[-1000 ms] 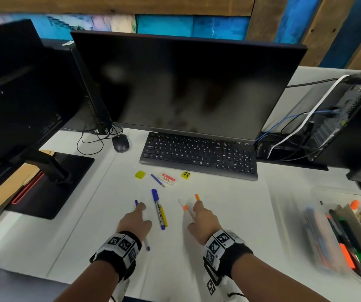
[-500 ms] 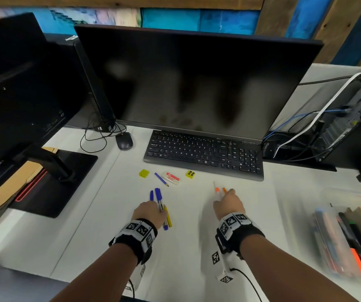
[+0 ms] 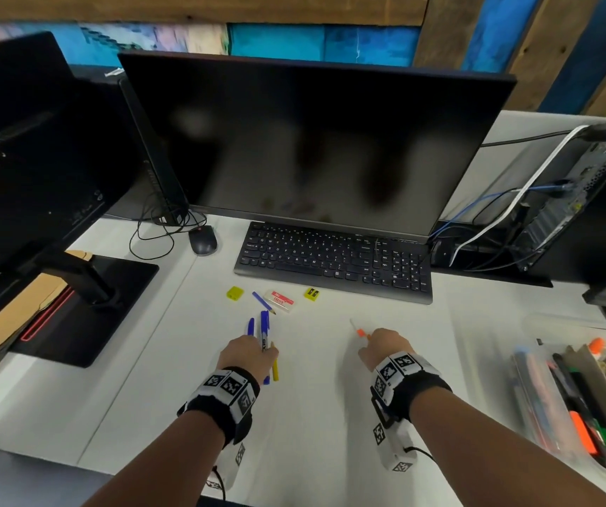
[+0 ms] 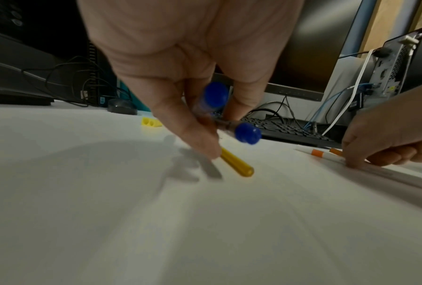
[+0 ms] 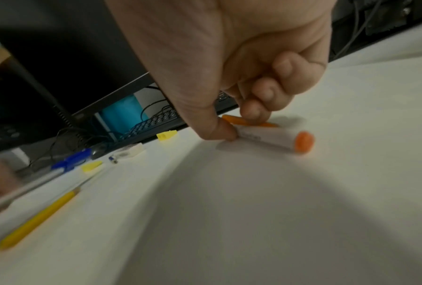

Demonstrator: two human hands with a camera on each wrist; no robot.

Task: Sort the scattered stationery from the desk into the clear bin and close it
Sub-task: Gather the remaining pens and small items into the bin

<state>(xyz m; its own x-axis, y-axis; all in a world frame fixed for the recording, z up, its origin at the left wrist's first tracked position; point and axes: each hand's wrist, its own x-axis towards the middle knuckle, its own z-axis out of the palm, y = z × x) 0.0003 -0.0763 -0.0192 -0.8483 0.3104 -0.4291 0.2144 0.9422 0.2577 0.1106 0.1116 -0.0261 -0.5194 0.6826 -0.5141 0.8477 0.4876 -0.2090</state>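
Note:
My left hand (image 3: 248, 352) grips two blue-capped pens (image 3: 264, 325) near the desk's middle; their blue ends (image 4: 214, 95) stick out between thumb and fingers. A yellow pencil (image 4: 236, 164) lies on the desk under those fingertips. To the right, my right hand (image 3: 382, 346) pinches a white marker with orange caps (image 5: 271, 139) against the desk. A thin orange pen (image 5: 241, 121) lies under its curled fingers. The clear bin (image 3: 550, 320) stands open at the far right with several markers inside.
Two yellow sharpeners (image 3: 235, 293) (image 3: 311, 294), a white eraser (image 3: 279, 301) and a short blue pencil (image 3: 263, 302) lie in front of the keyboard (image 3: 334, 259). A mouse (image 3: 202, 240), two monitors and a computer tower with cables ring the desk.
My left hand slid right from the thin blue pen to the blue marker and now holds both. My right hand moved right with the orange-capped pens.

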